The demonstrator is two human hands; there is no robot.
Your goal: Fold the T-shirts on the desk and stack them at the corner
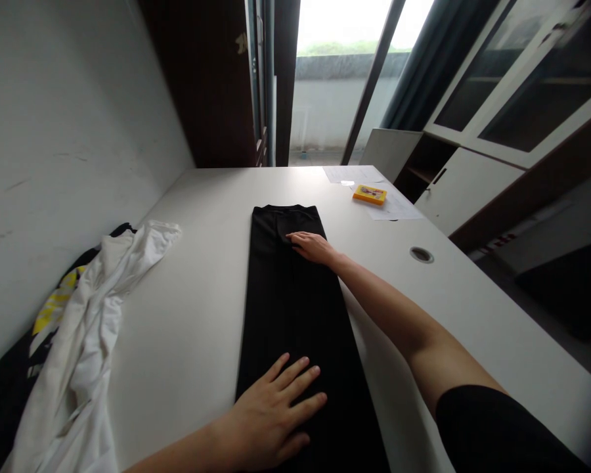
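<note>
A pair of black trousers (288,302), folded lengthwise into a long strip, lies on the white table (192,295) with the waistband at the far end. Flat on the near part of the fabric rests my left hand (276,410), open with its fingers spread. Farther up, just below the waistband, my right hand (312,246) is on the trousers with thumb and fingers close together, pinching the fabric at a small folded flap. The fabric under both hands is hidden.
White clothing (96,322) lies along the left side, over a black garment with a yellow print (56,302). A yellow box (369,194) sits on paper sheets (398,207) at the far right. A round cable hole (421,255) is near the right edge; a wall (69,131) borders the left.
</note>
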